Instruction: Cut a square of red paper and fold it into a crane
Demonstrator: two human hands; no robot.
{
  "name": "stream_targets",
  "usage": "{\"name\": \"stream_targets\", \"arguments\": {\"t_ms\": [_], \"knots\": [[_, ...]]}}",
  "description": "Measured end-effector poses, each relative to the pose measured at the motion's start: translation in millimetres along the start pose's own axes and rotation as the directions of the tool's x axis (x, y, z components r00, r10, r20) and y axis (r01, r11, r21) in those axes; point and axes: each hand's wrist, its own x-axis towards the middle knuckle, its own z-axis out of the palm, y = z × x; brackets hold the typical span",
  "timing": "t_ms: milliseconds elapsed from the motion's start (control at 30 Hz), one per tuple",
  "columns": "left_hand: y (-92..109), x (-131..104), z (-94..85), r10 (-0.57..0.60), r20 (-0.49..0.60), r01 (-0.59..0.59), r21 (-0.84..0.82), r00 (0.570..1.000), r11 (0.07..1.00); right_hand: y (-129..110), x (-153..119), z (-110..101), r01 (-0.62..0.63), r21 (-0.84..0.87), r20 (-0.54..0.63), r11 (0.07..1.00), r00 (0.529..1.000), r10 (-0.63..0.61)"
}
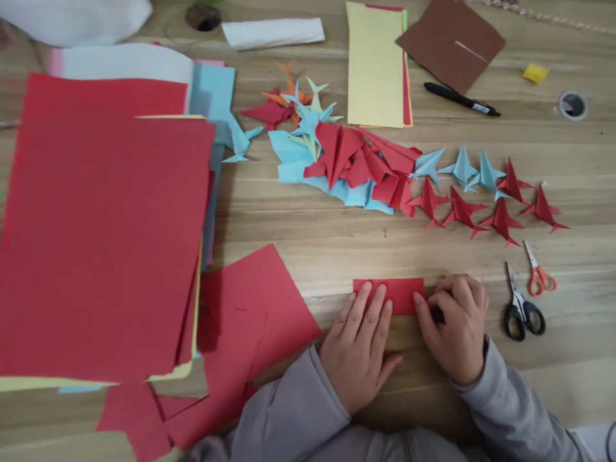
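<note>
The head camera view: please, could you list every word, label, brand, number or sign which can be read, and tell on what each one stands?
No text can be read here.
Black pen: a small white marking near one end, too small and blurred to read.
Red paper piece under the left hand: no writing visible on the part that shows.

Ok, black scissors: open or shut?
Shut. On the black scissors, the blades lie together, narrowing to one point, no gap visible.
</note>
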Motion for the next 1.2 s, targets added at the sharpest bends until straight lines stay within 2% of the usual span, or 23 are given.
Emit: {"name": "stream_targets", "arguments": {"t_ms": [667,1200], "knots": [[-1.7,0.5,-1.4,0.046,-0.005,-0.046,0.038,0.999,0.998,-2.4,-0.8,3.0,-0.023,-0.019,-0.007,1.0,1.0,0.022],[-3.1,-1.4,-0.5,0.058,0.009,-0.058,0.026,0.998,0.998,-5.0,-1.5,1.9,-0.053,0.058,0.016,0.997,0.998,0.052]]}}
